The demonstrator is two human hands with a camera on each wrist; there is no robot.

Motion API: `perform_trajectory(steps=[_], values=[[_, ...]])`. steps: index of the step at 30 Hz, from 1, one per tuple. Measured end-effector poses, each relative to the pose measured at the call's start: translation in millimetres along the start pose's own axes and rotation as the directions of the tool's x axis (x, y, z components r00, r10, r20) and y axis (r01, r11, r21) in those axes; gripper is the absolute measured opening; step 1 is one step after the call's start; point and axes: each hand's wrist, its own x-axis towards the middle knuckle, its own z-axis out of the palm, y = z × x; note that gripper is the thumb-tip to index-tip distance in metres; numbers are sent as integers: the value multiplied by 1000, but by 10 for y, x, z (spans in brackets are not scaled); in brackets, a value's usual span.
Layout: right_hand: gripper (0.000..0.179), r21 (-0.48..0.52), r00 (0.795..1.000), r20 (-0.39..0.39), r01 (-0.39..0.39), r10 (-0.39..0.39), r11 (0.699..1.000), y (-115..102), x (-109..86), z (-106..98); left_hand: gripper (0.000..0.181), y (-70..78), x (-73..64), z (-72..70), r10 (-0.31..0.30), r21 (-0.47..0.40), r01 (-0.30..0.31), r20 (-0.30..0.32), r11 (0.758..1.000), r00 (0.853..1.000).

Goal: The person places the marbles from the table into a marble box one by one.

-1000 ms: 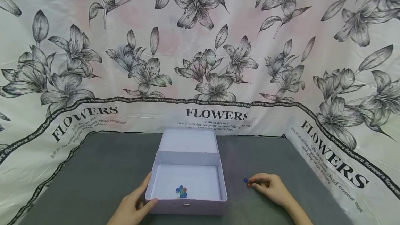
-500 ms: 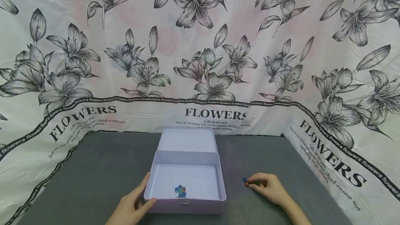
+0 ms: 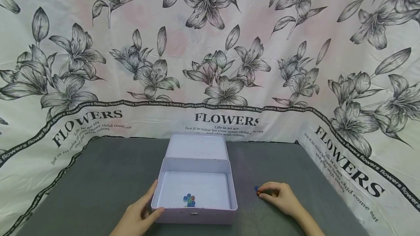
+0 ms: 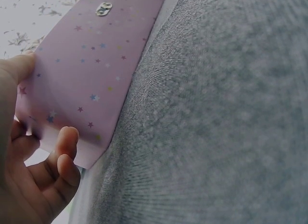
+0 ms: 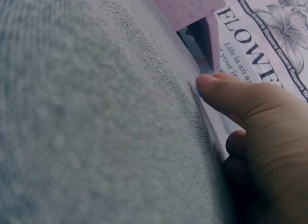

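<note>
A pale lilac box (image 3: pixel 210 217) stands with its lid (image 3: pixel 197 147) tipped back. Inside, near the front wall, lies a cluster of blue, green and reddish marbles (image 3: pixel 189 200). My left hand (image 3: pixel 139 212) holds the box's front left corner, thumb on the front and fingers along the side; the left wrist view shows small stars on the box's outer wall (image 4: pixel 82 84). Right of the box, my right hand (image 3: pixel 280 196) pinches an orange-red marble (image 3: pixel 259 193) low at the table, mostly hidden by the fingertips. A blue marble (image 3: pixel 256 188) sits just beyond those fingertips.
The grey cloth-covered table (image 3: pixel 111 177) extends on both sides of the box. A white curtain with printed lilies (image 3: pixel 226 90) rises behind the table and along both sides.
The right thumb and fingers have closed in on the orange-red marble, now largely covered. The left hand and box keep their places; the head view has shifted slightly.
</note>
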Motion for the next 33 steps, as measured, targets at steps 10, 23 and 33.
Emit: perform_trajectory(steps=[10, 23, 33], values=[[20, 189, 969, -1, -244, 249, 951, -124, 50, -93, 87, 22, -43, 3, -19, 4, 19, 20, 1000, 1000], [25, 129, 969, -124, -196, 212, 972, -467, 642, -518, 86, -25, 3, 27, 41, -5, -41, 5, 999, 999], [27, 162, 969, -127, -192, 213, 968, -564, 921, -520, 87, 7, -15, 9, -8, -10, 8, -11, 1000, 1000]])
